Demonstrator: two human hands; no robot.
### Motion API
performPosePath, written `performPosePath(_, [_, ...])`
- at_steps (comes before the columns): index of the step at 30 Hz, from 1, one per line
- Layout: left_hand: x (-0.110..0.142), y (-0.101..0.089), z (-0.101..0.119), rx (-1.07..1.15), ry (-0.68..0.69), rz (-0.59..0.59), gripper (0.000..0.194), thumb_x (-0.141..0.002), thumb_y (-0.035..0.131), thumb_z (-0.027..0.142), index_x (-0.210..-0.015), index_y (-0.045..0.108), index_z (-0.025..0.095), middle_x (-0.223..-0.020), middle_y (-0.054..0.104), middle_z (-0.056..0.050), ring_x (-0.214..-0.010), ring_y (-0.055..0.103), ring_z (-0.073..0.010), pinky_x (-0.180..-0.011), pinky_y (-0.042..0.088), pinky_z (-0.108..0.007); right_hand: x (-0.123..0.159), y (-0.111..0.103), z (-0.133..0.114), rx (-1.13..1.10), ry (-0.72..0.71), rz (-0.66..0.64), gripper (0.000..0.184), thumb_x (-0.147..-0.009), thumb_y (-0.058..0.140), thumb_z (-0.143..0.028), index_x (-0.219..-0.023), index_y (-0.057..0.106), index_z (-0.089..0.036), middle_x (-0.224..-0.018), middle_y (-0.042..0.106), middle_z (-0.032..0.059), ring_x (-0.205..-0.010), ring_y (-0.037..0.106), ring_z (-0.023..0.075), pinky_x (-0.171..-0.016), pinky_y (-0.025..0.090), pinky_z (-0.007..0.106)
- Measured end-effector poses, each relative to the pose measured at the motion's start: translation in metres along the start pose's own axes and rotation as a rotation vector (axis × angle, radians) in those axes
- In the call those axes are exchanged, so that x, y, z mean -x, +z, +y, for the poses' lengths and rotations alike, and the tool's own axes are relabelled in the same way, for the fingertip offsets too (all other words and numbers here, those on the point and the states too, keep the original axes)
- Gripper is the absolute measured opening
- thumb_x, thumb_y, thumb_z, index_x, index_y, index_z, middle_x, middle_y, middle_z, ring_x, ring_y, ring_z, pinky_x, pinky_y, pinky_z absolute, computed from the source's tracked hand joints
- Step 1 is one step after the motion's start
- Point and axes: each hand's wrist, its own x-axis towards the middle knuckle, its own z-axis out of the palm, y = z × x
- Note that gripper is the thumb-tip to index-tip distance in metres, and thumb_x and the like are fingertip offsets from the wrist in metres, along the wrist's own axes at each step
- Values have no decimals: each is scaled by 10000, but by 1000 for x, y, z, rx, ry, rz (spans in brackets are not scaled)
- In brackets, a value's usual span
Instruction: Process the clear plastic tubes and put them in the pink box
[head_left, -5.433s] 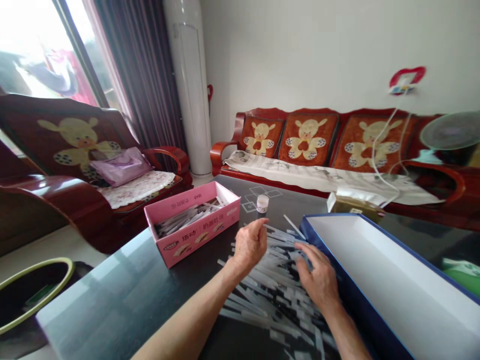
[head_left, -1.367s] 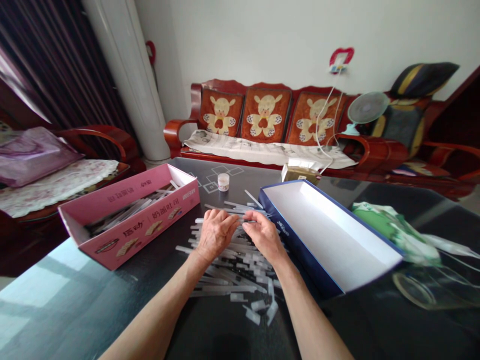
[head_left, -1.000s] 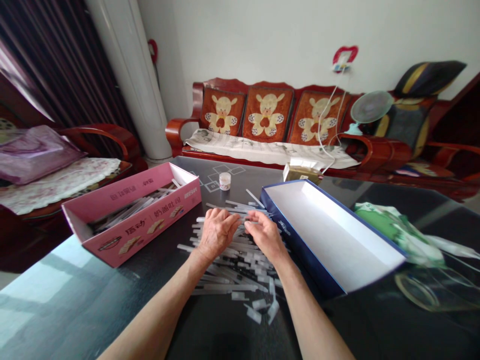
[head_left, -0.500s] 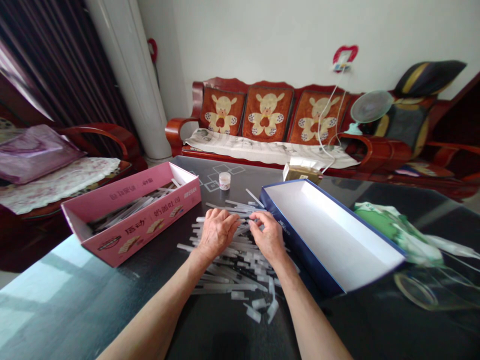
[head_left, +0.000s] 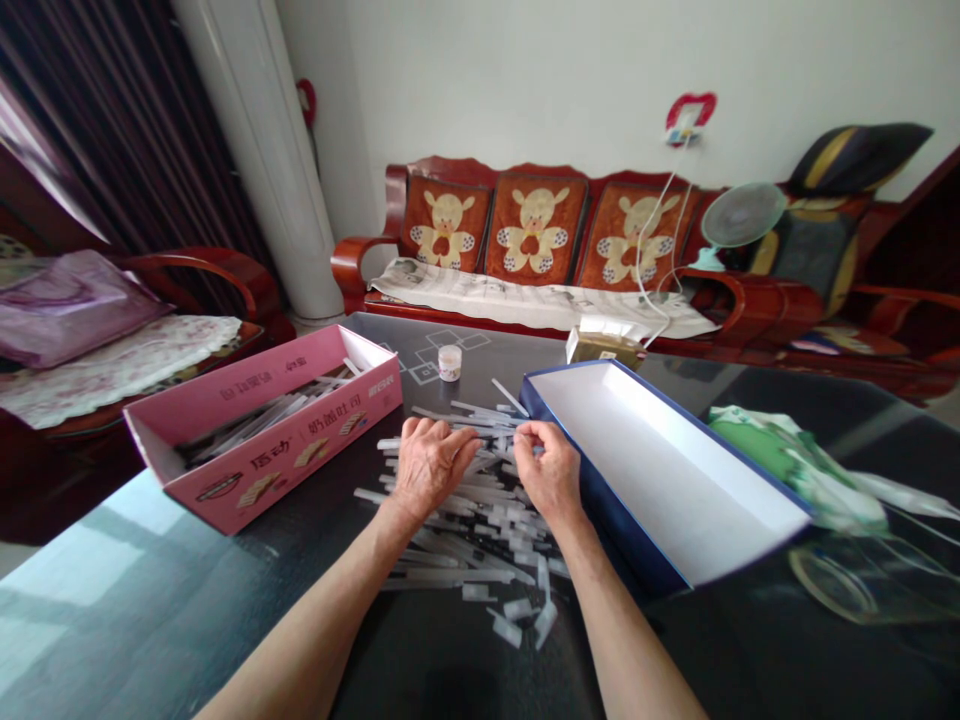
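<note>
1. your narrow, translucent plastic strips (head_left: 472, 540) lie in a loose, criss-crossed pile on the dark glass tabletop (head_left: 187, 590), flat and pointing in mixed directions.
2. the pile sits between the pink carton (head_left: 300, 455) and the blue box (head_left: 600, 500), just beside both.
3. more of the strips (head_left: 262, 425) lie bundled inside the pink carton, angled along its length.
4. your left hand (head_left: 431, 468) rests palm-down on the pile.
5. your right hand (head_left: 547, 470) is raised at the pile's far side, its fingertips (head_left: 525, 432) drawn together; you can't tell whether they hold a strip.
</note>
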Motion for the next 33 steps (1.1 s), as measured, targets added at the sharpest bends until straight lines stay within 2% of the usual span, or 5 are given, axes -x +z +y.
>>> performPosePath(4, [-1,-1,2,-33,-15,45,256,-907,512,388,-812,721,275,-613,558,-16,-677,475,-174,-735,279,-359,4,5,-6,-26,-147,-95,329,-799,560,-218,-1125,598,-190,-1092,671,92,-965,618,219,-870,478,357])
performPosePath(8, [-1,-1,3,-12,10,29,250,-909,510,397,-859,726,281,-642,571,-24,-709,487,-179,-755,289,-361,4,7,-10,42,-325,-196,176,-872,515,-200,-952,670,-220,-927,705,53,-929,615,209,-897,441,360])
performPosePath(23, [-2,-4,-8,47,-21,98,253,-910,441,156,-1052,640,222,-942,692,-52,-875,562,-209,-848,360,-384,6,6,24,299,-132,-36,195,-852,426,-155,-916,608,-175,-895,645,112,-871,568,254,-817,464,375])
performPosePath(28, [-6,-10,-3,369,-147,250,171,-930,408,170,-982,567,207,-1057,697,-51,-976,629,-164,-856,441,-311,2,3,13,213,-162,-3,241,-857,446,-180,-1024,618,-153,-1000,658,134,-978,584,263,-912,462,406])
performPosePath(33, [-15,-13,10,1212,-498,294,129,-861,577,310,-898,499,214,-1050,704,-48,-985,662,-174,-844,489,-307,-1,1,-2,-51,-89,-9,255,-894,454,-276,-1016,658,-186,-1020,695,105,-978,637,228,-890,495,360])
